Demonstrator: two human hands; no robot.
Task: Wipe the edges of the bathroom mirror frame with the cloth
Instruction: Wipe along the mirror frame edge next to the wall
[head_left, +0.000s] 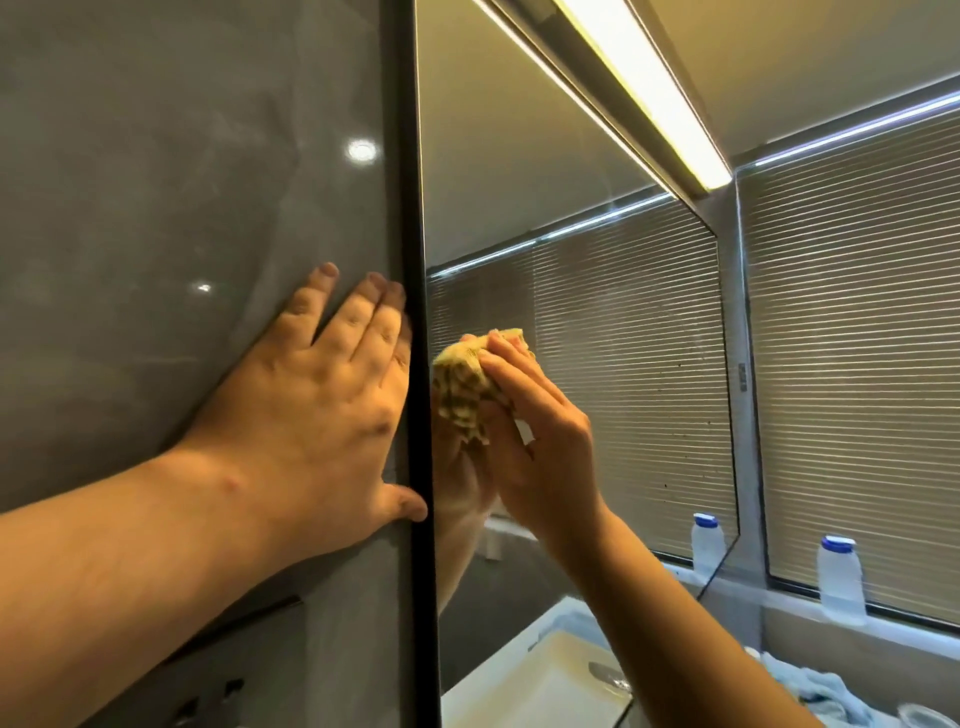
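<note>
Against the left edge of a wide bathroom mirror, a person stands with both bare arms raised. Running top to bottom through the middle of the view is the thin black metal mirror frame (415, 364). At nine o'clock from it, the left hand (311, 410) lies flat on the glossy grey wall tile (156, 182), fingers spread and holding nothing, with the thumb tip and the nearest fingertip touching the frame. At three o'clock from the frame, the right hand (535, 441) presses a crumpled yellow-green woven cloth (462, 384) to the mirror glass (571, 260), its grip closed around the wad with fingers laid over it. The cloth sits just beside the frame, on the glass and not quite on the black edge itself.

Several things could go wrong from here, as I judge it. The cloth may slide along the glass only and miss the frame's narrow edge, since the wad is bulky and the edge is thin. The bare left palm and fingertips could leave smears on the shiny tile and on the frame. Leaning weight onto that braced hand on a slick tile risks a slip. At five o'clock, a white plastic bottle with a blue cap (839, 577) stands on the window ledge (914, 639), well apart from the hands; a long downward stroke seems unlikely to reach it.
</note>
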